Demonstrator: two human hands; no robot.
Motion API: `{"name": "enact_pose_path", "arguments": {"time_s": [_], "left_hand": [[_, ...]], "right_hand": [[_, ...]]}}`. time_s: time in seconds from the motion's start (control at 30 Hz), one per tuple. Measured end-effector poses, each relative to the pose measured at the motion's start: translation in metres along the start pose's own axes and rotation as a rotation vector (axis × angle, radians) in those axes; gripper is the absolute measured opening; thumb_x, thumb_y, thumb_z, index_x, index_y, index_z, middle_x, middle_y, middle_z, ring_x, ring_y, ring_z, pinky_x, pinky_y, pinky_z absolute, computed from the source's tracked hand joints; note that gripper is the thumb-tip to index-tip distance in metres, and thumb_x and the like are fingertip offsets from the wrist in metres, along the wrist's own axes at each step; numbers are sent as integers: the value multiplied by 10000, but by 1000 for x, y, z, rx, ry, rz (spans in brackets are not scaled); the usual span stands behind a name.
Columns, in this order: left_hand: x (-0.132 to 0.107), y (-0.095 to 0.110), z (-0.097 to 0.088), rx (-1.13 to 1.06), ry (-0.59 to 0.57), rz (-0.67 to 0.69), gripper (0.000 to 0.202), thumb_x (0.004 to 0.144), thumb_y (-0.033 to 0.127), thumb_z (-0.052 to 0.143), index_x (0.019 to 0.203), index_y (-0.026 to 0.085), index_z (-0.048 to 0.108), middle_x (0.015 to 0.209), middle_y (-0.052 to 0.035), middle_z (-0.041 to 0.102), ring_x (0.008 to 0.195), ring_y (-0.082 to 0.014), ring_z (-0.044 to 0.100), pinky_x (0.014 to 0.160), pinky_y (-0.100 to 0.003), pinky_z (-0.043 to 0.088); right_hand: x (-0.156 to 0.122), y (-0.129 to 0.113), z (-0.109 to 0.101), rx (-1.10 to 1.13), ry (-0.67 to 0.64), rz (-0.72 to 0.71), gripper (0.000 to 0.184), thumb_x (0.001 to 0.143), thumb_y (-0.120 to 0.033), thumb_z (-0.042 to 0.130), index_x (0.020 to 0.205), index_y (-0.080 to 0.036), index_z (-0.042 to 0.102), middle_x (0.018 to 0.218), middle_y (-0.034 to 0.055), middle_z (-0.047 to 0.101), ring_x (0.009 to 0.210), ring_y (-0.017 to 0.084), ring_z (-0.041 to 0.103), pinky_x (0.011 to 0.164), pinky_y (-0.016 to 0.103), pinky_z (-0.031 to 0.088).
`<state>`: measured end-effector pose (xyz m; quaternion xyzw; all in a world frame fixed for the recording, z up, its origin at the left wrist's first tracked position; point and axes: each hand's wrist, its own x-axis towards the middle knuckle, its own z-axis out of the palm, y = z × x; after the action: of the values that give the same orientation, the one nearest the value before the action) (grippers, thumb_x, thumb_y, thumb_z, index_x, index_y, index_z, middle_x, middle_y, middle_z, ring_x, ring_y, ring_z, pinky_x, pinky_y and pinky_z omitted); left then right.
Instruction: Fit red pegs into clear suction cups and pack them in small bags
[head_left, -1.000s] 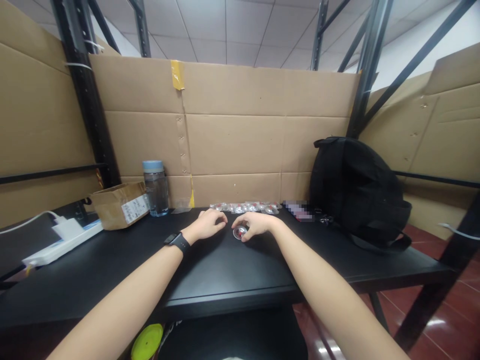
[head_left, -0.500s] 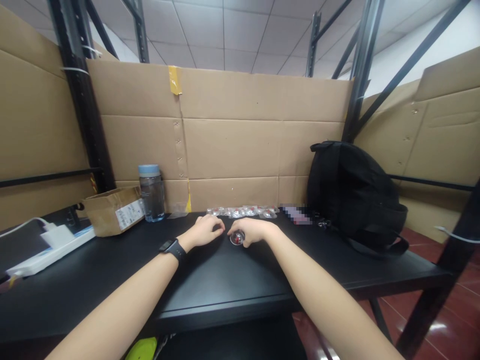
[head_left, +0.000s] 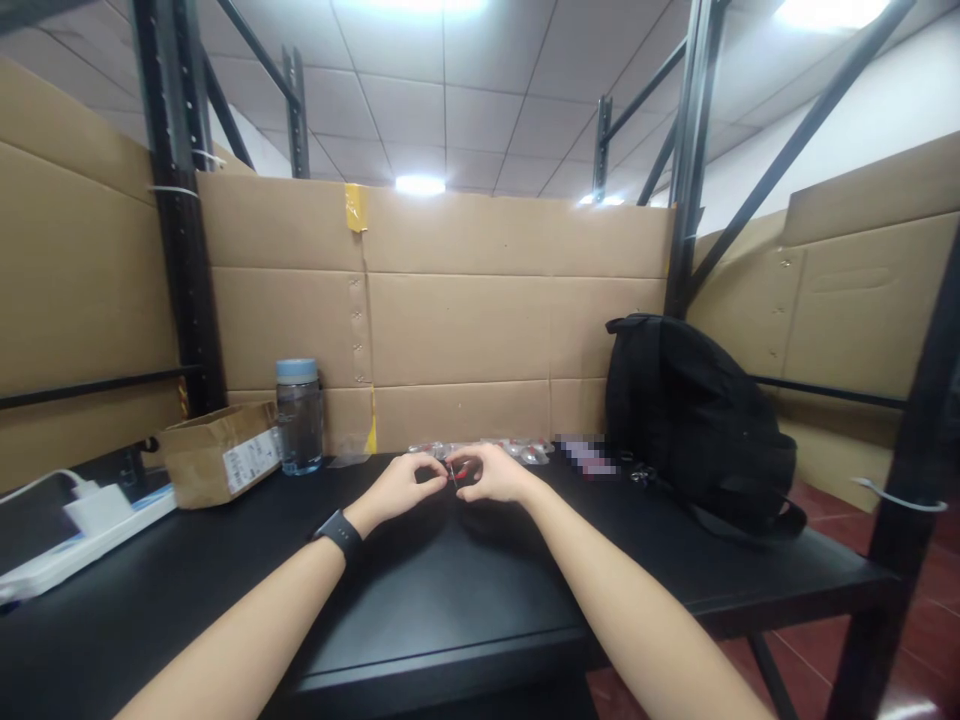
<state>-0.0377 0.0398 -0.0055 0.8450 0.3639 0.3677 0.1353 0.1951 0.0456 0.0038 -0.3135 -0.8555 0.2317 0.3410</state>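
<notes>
My left hand [head_left: 403, 484] and my right hand [head_left: 491, 473] meet over the middle of the black table [head_left: 420, 600], fingertips pinched together. Between them is a small clear piece with red in it [head_left: 455, 472], held by both hands just above the tabletop. A black watch sits on my left wrist. Just behind the hands, a row of several small clear packets with red parts [head_left: 517, 450] lies along the foot of the cardboard wall.
A water bottle with a blue cap [head_left: 298, 416] and a small cardboard box [head_left: 217, 452] stand at the back left. A white power strip [head_left: 75, 525] lies at the far left. A black backpack [head_left: 694, 420] fills the back right. Cardboard panels [head_left: 465, 320] wall in the table.
The right hand lifted the small clear piece off the table and the left hand came in to pinch it too. The camera tilted upward.
</notes>
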Motion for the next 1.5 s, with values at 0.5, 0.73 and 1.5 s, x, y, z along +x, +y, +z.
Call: {"name": "enact_pose_path", "arguments": {"time_s": [0.5,0.73,1.5], "left_hand": [[2,-5,15,-43,68,-62,195,864,328,632,850,195,774,927,-42,780,883,-213,697,853,-302,484],[1,4,7,272,62,-13,97,798,220,606,739,193,678,812,-20,722,828,-201,645,763,-287,433],[-7,-63,-35,421,-338,-94,248,760,283,678,991,262,765,1014,-18,770,919,-207,697,803,-265,470]], "right_hand": [[2,3,8,81,42,-33,522,598,-125,805,1111,-192,734,1068,54,757,900,201,692,773,293,547],[2,7,11,134,63,-27,434,547,-64,785,945,-194,672,905,-6,726,831,169,661,771,284,528],[-8,29,-26,-437,-122,309,485,653,-263,843,1129,-218,762,1111,75,748,1029,261,677,865,314,498]]}}
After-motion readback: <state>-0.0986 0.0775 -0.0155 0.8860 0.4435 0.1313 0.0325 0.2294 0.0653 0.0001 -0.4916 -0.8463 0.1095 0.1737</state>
